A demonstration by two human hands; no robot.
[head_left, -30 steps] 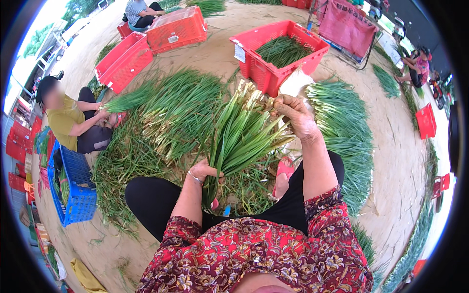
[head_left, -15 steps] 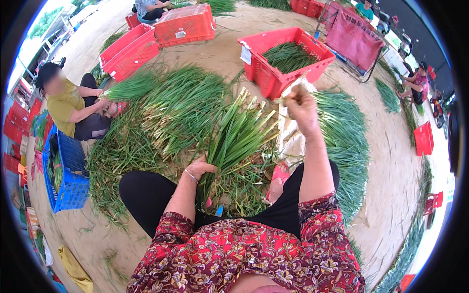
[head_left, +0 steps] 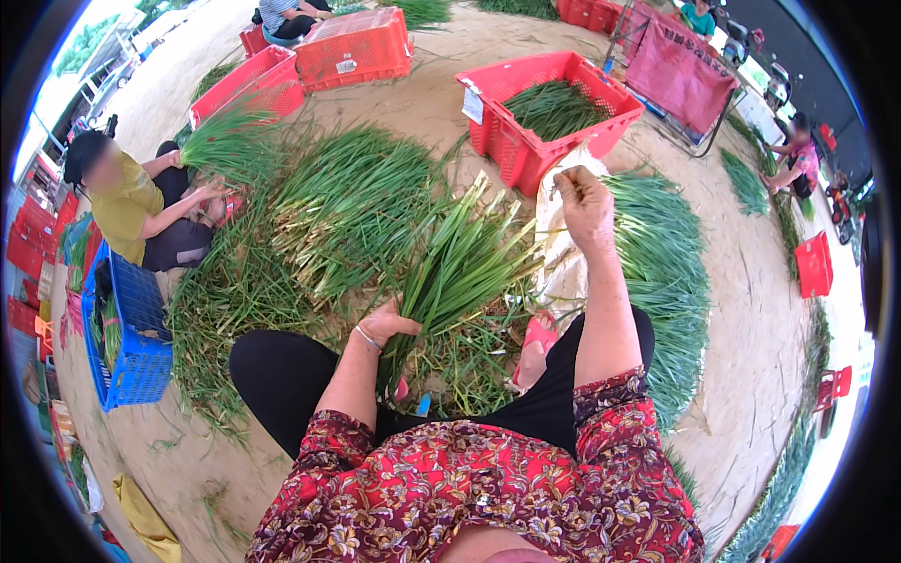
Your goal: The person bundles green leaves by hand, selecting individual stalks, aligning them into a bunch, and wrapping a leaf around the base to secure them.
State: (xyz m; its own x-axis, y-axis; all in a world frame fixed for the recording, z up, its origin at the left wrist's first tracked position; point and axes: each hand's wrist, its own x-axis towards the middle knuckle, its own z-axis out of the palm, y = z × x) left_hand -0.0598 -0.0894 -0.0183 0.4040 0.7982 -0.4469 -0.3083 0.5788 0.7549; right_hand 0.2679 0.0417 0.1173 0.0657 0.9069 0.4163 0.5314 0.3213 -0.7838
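Observation:
My left hand point(head_left: 387, 324) is closed round a bunch of garlic chives point(head_left: 452, 261). Their pale cut ends fan out up and to the right, and the leaves hang below my fist. My right hand point(head_left: 586, 205) is raised to the right of the bunch, apart from it, with bent fingers drawn together. Whatever the fingertips hold, if anything, is too small to make out. Beneath the right hand lies a pale sheet point(head_left: 556, 253). A pile of chives point(head_left: 361, 202) is beyond the bunch, and a long neat row of chives point(head_left: 662, 281) lies at my right.
Loose leaf scraps point(head_left: 239, 319) cover the ground between my legs and leftward. A red crate point(head_left: 497, 141) holding chives stands ahead. At the left are a blue crate point(head_left: 141, 371) and a seated co-worker point(head_left: 127, 202) handling chives. More red crates point(head_left: 352, 47) stand farther off.
My right hand has turned, and the pale strip at its fingertips no longer shows there. My left hand keeps its hold. The co-worker's chives have shifted up and left.

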